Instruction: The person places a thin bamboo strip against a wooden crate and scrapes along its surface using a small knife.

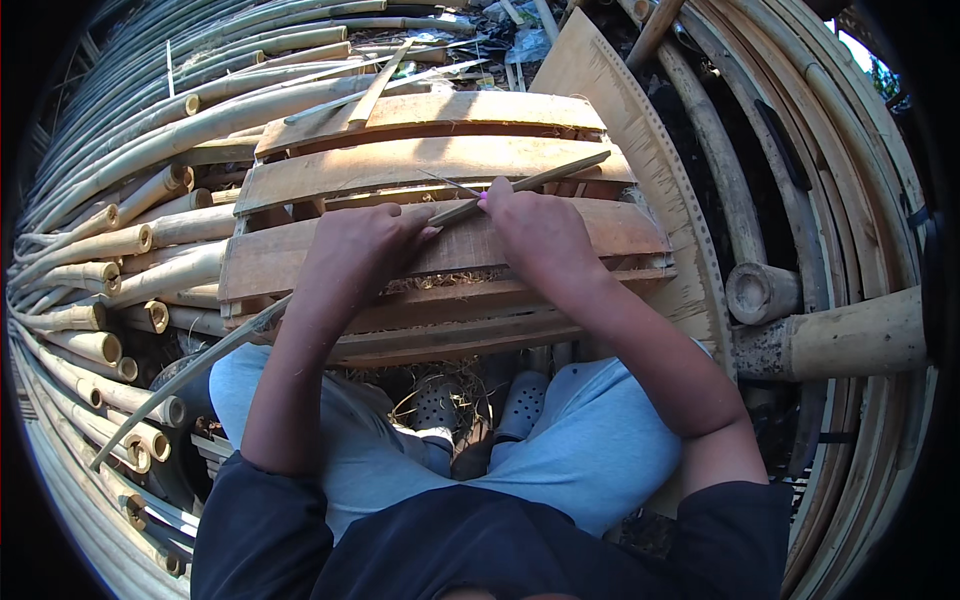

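Observation:
A long, narrow bamboo strip (564, 172) lies slantwise over a slatted wooden bench (330, 240). Its lower end (190, 378) reaches down past my left forearm. My left hand (365, 240) is closed round the strip above the nearer slats. Close by on the right, my right hand (540, 228) is closed round a small knife, whose thin pointed blade (447, 182) sticks out up and to the left. A bit of pink shows at its fingers. The knife's handle is mostly hidden in the hand, and the strip passes at the same fingers.
Stacked bamboo poles (120, 240) fill the left side. A loose flat bamboo piece (380, 85) rests on the bench's far edge. To the right stand a wooden board (640, 120) and a thick bamboo post (850, 335). My knees and clog-covered feet (522, 405) are below the bench.

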`<state>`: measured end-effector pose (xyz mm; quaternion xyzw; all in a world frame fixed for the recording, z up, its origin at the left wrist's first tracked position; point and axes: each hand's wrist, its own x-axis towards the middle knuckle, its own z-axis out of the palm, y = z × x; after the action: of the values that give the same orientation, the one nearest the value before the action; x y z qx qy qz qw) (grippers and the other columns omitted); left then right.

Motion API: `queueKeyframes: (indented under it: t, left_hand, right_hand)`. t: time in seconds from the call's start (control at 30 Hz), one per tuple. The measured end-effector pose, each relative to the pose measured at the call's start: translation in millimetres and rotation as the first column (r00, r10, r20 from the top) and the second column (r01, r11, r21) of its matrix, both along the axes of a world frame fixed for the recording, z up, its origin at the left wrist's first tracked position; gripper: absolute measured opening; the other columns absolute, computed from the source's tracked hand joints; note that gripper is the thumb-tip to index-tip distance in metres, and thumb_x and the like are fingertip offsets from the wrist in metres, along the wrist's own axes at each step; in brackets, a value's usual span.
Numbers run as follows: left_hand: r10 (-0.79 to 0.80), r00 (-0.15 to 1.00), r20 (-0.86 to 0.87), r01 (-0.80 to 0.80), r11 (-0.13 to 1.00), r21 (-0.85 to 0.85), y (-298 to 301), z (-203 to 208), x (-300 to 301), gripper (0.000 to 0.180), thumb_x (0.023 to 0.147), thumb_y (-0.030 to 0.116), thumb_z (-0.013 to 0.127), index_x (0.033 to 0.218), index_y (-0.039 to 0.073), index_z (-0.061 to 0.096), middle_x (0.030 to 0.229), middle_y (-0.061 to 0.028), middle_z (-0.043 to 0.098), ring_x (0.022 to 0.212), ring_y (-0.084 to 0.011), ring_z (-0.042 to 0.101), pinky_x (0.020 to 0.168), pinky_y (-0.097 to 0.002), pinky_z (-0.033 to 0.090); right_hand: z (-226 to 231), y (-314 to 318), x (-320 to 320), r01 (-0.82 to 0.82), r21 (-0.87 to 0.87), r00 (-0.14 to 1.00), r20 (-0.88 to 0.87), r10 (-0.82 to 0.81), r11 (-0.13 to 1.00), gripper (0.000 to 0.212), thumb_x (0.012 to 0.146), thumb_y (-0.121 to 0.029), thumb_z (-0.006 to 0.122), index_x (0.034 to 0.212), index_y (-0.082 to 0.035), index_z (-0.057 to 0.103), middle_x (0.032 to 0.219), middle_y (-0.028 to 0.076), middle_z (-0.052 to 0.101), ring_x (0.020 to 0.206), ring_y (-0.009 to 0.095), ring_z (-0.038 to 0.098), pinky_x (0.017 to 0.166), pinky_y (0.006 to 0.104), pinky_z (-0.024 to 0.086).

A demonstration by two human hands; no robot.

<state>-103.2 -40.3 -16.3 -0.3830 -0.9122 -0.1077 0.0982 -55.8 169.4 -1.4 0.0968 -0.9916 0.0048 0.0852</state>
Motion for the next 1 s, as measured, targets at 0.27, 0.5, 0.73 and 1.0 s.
queueKeyframes:
  t: [0.27, 0.5, 0.73, 1.0]
  left_hand:
    - [0.009, 0.999, 0.041, -0.007, 1.0, -0.027, -0.5, 5.7, 5.0, 0.034, 0.097, 0.035, 0.062, 0.128, 0.019, 0.067, 0.078, -0.0083, 0.069, 0.068, -0.029, 0.067, 0.061, -0.0422, 0.051]
    - [0.029, 0.993, 0.115, -0.027, 0.999, -0.017, -26.8, 24.9, 23.6, 0.042, 0.089, 0.03, 0.07, 0.127, 0.013, 0.065, 0.096, -0.0084, 0.066, 0.087, -0.0286, 0.067, 0.069, -0.0397, 0.052]
    - [-0.017, 1.0, -0.016, 0.017, 0.999, 0.029, -11.6, 17.7, 23.6, 0.018, 0.089, 0.02, 0.068, 0.102, 0.007, 0.065, 0.094, -0.0074, 0.059, 0.091, -0.0255, 0.064, 0.072, -0.0391, 0.052]
    - [-0.022, 0.995, -0.093, 0.033, 0.993, 0.116, -1.5, 0.2, 14.1, 0.026, 0.086, 0.014, 0.07, 0.111, 0.009, 0.069, 0.094, -0.0066, 0.061, 0.09, -0.0251, 0.064, 0.073, -0.0389, 0.053]
  right_hand:
    - [6.1, 16.0, -1.9, 0.092, 0.08, 0.99, 0.101, -0.1, 0.993, 0.017, 0.101, -0.016, 0.051, 0.096, -0.001, 0.057, 0.075, 0.015, 0.071, 0.07, 0.03, 0.074, 0.06, 0.0387, 0.059]
    - [8.8, 30.8, -4.1, 0.127, 0.038, 0.971, 0.2, -0.132, 0.991, 0.021, 0.103, -0.017, 0.048, 0.097, 0.0, 0.058, 0.077, 0.019, 0.071, 0.078, 0.034, 0.073, 0.069, 0.0439, 0.058]
    - [36.1, 41.7, -9.5, 0.171, -0.031, 0.965, 0.207, -0.161, 0.985, 0.029, 0.106, -0.023, 0.046, 0.098, 0.002, 0.058, 0.08, 0.021, 0.07, 0.077, 0.037, 0.072, 0.072, 0.0484, 0.057]
    - [29.6, 46.9, -9.4, 0.161, -0.058, 0.979, 0.132, -0.153, 0.985, 0.024, 0.102, -0.027, 0.056, 0.102, -0.003, 0.061, 0.076, 0.02, 0.069, 0.076, 0.037, 0.071, 0.071, 0.0491, 0.055]
